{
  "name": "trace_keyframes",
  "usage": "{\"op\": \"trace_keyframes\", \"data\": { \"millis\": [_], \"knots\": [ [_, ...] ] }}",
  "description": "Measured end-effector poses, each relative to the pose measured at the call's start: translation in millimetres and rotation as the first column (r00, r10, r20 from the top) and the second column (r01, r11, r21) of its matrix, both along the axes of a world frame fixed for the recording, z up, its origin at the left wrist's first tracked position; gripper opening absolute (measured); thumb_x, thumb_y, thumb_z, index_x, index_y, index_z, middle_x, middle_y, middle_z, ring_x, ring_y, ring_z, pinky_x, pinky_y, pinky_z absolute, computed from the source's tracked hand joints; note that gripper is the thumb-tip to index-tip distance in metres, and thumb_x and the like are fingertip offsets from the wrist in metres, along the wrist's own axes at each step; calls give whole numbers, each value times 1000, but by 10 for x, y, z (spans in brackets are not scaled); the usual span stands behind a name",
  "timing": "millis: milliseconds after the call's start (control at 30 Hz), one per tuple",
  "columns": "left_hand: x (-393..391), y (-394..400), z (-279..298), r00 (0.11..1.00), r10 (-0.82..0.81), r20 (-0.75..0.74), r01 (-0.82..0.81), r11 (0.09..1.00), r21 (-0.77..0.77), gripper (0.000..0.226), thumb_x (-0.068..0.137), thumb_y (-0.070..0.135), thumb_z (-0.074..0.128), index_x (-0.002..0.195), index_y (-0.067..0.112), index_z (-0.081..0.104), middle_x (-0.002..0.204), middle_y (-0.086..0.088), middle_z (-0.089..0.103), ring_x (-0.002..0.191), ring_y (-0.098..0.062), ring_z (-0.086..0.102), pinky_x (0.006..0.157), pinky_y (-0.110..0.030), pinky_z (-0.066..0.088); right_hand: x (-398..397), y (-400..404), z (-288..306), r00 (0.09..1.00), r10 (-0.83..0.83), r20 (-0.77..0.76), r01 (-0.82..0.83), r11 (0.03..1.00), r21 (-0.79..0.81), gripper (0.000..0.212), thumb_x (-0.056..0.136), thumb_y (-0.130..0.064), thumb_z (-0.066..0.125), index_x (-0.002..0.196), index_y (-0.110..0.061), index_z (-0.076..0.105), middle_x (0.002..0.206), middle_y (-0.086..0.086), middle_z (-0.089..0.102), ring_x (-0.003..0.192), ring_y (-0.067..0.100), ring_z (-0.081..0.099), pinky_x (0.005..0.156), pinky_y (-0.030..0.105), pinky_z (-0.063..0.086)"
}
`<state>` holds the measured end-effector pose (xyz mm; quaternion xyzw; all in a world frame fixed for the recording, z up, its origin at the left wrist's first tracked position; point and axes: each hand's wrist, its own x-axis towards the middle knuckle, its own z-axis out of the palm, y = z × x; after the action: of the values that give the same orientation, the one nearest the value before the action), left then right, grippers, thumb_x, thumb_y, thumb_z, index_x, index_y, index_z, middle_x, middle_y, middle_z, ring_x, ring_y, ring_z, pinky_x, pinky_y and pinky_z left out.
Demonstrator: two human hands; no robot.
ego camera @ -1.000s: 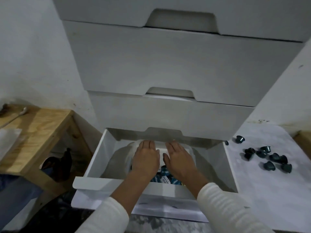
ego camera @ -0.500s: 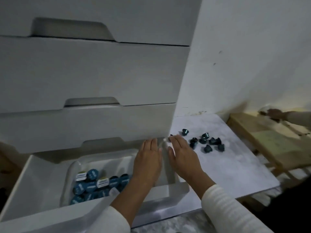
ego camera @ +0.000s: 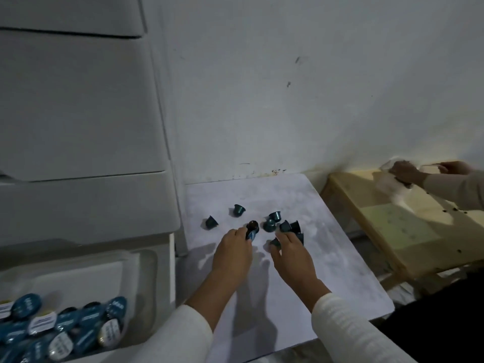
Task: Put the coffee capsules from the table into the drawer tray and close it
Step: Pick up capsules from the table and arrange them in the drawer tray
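Observation:
Several dark teal coffee capsules (ego camera: 274, 220) lie scattered on the white marbled table (ego camera: 327, 271). My left hand (ego camera: 231, 254) pinches one capsule (ego camera: 252, 230) at its fingertips. My right hand (ego camera: 290, 254) curls its fingers over another capsule (ego camera: 275, 243) at the near edge of the cluster. Two capsules lie apart to the left, one (ego camera: 211, 222) near the cabinet and one (ego camera: 238, 210) farther back. At bottom left the lowest drawer (ego camera: 171, 268) stands open, and its white tray (ego camera: 146, 279) holds several blue and white capsules (ego camera: 65, 327).
A white chest of drawers (ego camera: 78, 113) rises at left, its upper drawers shut. To the right of the table stands a wooden bench (ego camera: 387, 226), where another person's hands (ego camera: 404, 172) handle something white. A white wall is behind.
My view swung right from the open drawer to the table. Both hands left the drawer, crossed to the capsule cluster, and each took hold of a capsule.

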<state>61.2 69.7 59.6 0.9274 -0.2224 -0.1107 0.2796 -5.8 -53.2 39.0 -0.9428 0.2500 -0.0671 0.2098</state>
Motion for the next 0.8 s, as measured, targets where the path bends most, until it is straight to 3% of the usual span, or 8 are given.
{"op": "trace_keyframes", "data": {
  "millis": [267, 500, 633, 700, 800],
  "knots": [
    [159, -324, -390, 984, 159, -77, -161, 987, -28, 36, 95, 19, 47, 132, 16, 47, 121, -11, 55, 108, -24, 56, 89, -30, 46, 149, -458, -362, 997, 42, -62, -35, 994, 105, 37, 92, -28, 49, 125, -10, 52, 130, 8, 51, 112, 27, 54, 86, 35, 48],
    [221, -487, -603, 971, 235, -52, -238, 969, -64, 33, 91, 22, 56, 124, 16, 56, 112, -10, 61, 102, -22, 59, 86, -26, 46, 288, -560, -568, 996, 85, 15, -86, 987, 139, 30, 90, -29, 54, 117, -16, 61, 119, 4, 57, 95, 22, 60, 78, 30, 48],
    [284, -558, -681, 962, 271, -41, -274, 958, -89, 28, 89, 20, 60, 116, 12, 62, 106, -11, 65, 99, -22, 59, 84, -23, 43, 333, -608, -663, 984, 171, 53, -177, 971, 159, 19, 87, -20, 61, 105, -19, 67, 98, -3, 53, 79, 11, 51, 70, 13, 39],
    [310, -584, -699, 954, 293, -59, -298, 948, -108, 27, 88, 18, 61, 114, 12, 64, 105, -11, 65, 98, -23, 60, 84, -25, 45, 326, -632, -687, 985, 152, 81, -164, 970, 180, 6, 83, -14, 65, 89, -14, 66, 84, -3, 55, 75, 13, 54, 68, 16, 43],
    [345, -608, -716, 940, 333, -73, -340, 931, -134, 27, 87, 15, 61, 114, 11, 65, 106, -12, 66, 98, -24, 61, 87, -28, 46, 320, -624, -701, 989, 110, 98, -135, 940, 314, 15, 81, -7, 66, 95, -8, 70, 91, -4, 54, 77, 5, 52, 73, 2, 40]
  ]
}}
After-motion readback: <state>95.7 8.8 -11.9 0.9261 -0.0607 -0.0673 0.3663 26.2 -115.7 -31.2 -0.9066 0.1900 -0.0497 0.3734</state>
